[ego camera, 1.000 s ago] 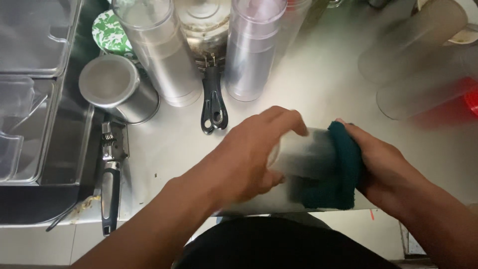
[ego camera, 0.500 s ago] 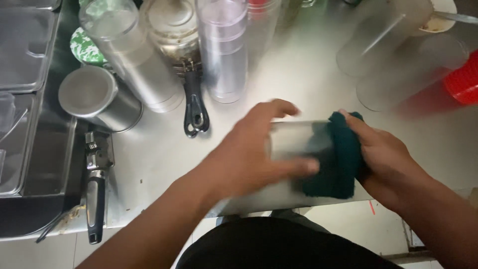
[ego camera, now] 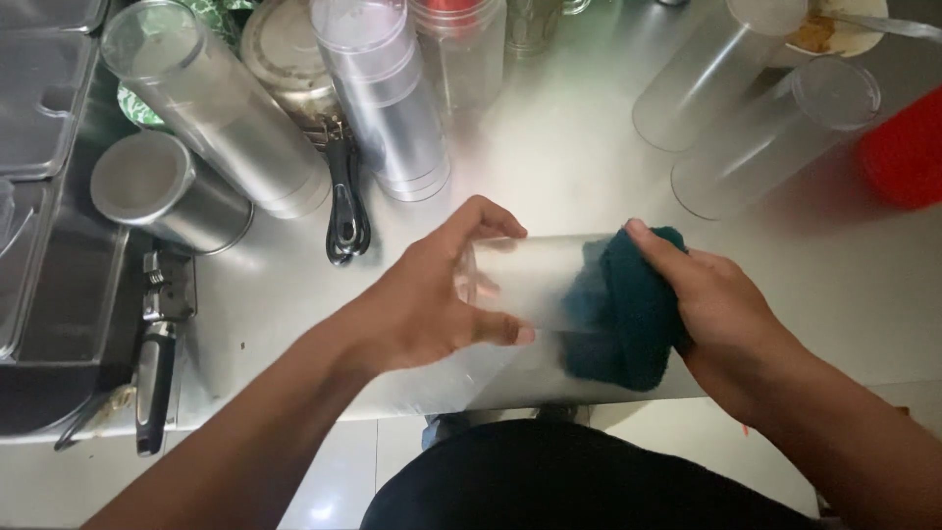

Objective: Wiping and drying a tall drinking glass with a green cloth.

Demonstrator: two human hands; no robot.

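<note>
Head cam: clear plastic cup on its side above counter front edge. Left hand fingers wrapped round body; right hand clamps green cloth at mouth. Light, thin-walled, prob. slippery; grip mid-body.

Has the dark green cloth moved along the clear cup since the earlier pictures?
Cannot tell: the camera shifted, and the dark green cloth sits at the same end of the clear cup, in the right hand.

**Hidden and cut-off items**

We find the clear cup's far end hidden inside the dark green cloth. The red container runs off the right edge, blurred. The bowl is cropped at the top; its contents are unclear.
</note>
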